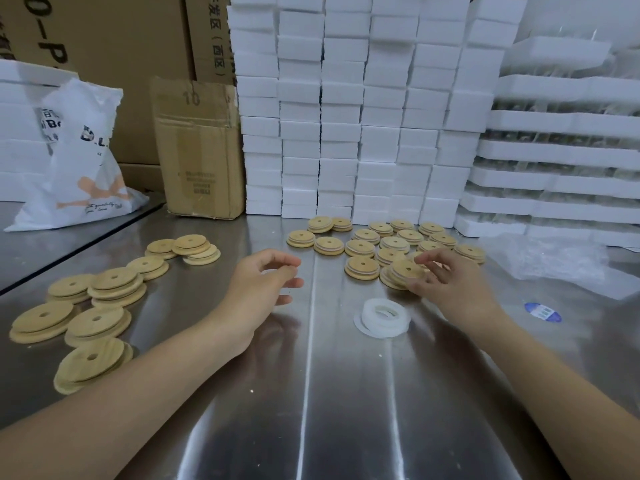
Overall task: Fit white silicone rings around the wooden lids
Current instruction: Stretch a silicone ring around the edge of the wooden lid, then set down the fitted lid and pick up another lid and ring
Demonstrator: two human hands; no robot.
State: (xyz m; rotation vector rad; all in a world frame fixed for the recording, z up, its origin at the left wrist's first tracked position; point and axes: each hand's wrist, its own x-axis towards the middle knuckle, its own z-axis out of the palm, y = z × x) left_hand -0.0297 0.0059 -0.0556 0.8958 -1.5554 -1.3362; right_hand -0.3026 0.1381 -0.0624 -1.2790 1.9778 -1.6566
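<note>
Right hand (pixel 446 285) pinches one stiff, light wooden lid (pixel 406 270) by its rim, left hand (pixel 266 282) curled, contents unclear; silicone rings (pixel 382 318), stacked on the steel table (pixel 311 393) between them, I expect limp and stretchy, so I'd pinch an edge.

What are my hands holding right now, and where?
The right hand pinches a wooden lid by its rim; the left hand cannot be told.

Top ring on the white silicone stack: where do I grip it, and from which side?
Pinch the top ring across its thin band, coming from above on the near side. The stack lies flat on the table, its open centre lets a fingertip in, and lids crowd the far side.
</note>
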